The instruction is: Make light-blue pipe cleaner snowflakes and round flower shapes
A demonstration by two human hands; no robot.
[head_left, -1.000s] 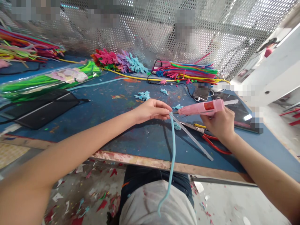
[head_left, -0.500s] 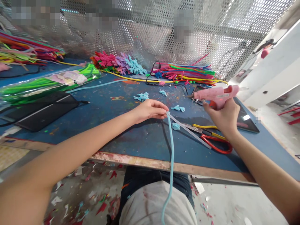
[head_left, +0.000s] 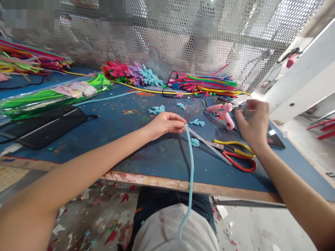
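Note:
My left hand (head_left: 170, 123) pinches one end of a light blue pipe cleaner (head_left: 192, 164) together with a slim translucent white stick (head_left: 197, 137). The pipe cleaner hangs over the table edge towards my lap. The stick slants right, across the scissors (head_left: 239, 157) with one yellow and one red handle. A pink glue gun (head_left: 222, 111) rests on the table. My right hand (head_left: 253, 122) is just right of it, apart from it, blurred, thumb and fingers spread with nothing seen in them. Small light blue twisted pieces (head_left: 196, 122) lie around my left hand.
Branched pink, purple and blue pipe-cleaner pieces (head_left: 133, 73) are heaped at the back by a perforated metal screen (head_left: 162, 38). Right of them lies a pipe-cleaner bundle (head_left: 206, 82). Bagged green pipe cleaners (head_left: 52, 92) and a black device (head_left: 47, 127) are left. A dark tablet (head_left: 276, 139) lies right.
My right hand has let go of the pink glue gun, which now lies on the table. My left hand keeps its pinch in nearly the same place.

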